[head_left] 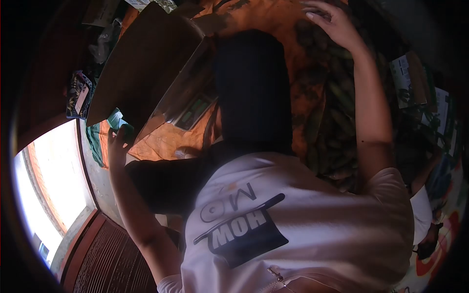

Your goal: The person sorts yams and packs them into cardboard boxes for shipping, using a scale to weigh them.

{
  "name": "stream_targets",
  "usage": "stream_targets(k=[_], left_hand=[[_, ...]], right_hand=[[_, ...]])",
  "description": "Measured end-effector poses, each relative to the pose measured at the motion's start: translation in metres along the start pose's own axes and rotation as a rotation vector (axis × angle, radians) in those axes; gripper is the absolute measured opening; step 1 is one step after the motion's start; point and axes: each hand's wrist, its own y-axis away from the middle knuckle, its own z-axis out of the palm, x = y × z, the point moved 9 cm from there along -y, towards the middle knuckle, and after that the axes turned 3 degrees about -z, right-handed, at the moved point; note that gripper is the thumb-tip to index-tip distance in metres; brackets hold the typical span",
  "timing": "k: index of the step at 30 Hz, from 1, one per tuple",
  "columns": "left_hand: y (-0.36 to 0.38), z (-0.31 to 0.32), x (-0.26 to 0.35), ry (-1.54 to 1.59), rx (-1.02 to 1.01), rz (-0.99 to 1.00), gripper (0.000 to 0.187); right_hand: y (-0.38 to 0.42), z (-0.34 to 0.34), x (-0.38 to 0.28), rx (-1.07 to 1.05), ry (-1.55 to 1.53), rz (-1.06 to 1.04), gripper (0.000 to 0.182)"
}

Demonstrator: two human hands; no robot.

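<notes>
My left hand [117, 146] is at the left, its fingers closed on the edge of a small teal packet-like thing [120, 122], whose exact kind I cannot make out. Just above it rises a large dark brown tray or panel [146, 58]. Beside that panel lies a scale [194, 115] with a greenish display. At the top right, my right hand [332, 24] has its fingers stretched out and holds nothing I can see. Below and beside this hand is a pile of long green vegetables [339, 95], dim in the shadow.
An orange sheet [163, 141] covers the ground. A phone-like item in a patterned case [79, 95] is at the left. Printed cartons [409, 80] stand at the right. Behind my right arm, another person's white sleeve [421, 215] shows. Bright light enters at the lower left.
</notes>
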Motion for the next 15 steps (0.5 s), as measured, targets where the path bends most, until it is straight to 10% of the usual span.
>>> stream_targets(k=[11, 15], left_hand=[[0.002, -0.029, -0.002, 0.429, 0.047, -0.317, 0.065], [0.035, -0.060, 0.041, 0.495, 0.211, -0.410, 0.067]], right_hand=[[0.295, 0.160, 0.351, -0.199, 0.113, 0.627, 0.034], [0.401, 0.241, 0.383, -0.293, -0.136, 1.199, 0.055]])
